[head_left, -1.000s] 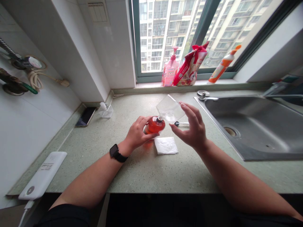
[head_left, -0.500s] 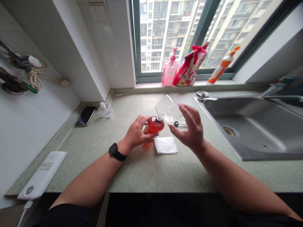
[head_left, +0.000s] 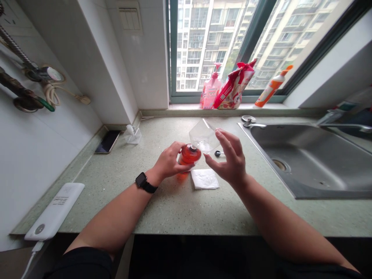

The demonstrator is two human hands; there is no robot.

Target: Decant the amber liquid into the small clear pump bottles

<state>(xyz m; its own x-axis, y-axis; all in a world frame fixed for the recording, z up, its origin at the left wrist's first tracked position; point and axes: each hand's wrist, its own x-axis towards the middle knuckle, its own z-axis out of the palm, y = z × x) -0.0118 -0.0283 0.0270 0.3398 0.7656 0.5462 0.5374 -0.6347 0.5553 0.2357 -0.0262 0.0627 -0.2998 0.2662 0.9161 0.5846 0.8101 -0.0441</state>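
My left hand (head_left: pixel 168 162) wraps round the side of a bottle of orange-red liquid (head_left: pixel 191 155), its dark neck without a cap. Between the thumb and fingers of my right hand (head_left: pixel 231 157) is a clear angular plastic container (head_left: pixel 202 133), tilted so that its lower edge meets or nearly meets the bottle's mouth. Whether any liquid passes between them I cannot tell. A small black cap with a pale stem (head_left: pixel 217 154) lies on the counter behind my right thumb. Just in front of the bottle lies a folded white tissue (head_left: pixel 205 179).
A steel sink (head_left: pixel 314 155) is set into the speckled counter (head_left: pixel 186 213) on the right. At the back left are a phone (head_left: pixel 107 141) and a small clear container (head_left: pixel 133 135). A white power bank (head_left: pixel 55 211) lies front left. A pump bottle (head_left: pixel 209 91) stands on the windowsill.
The view has shifted slightly. My right hand and the clear container have come a little left, closer over the bottle's mouth. My left hand keeps its hold on the bottle.
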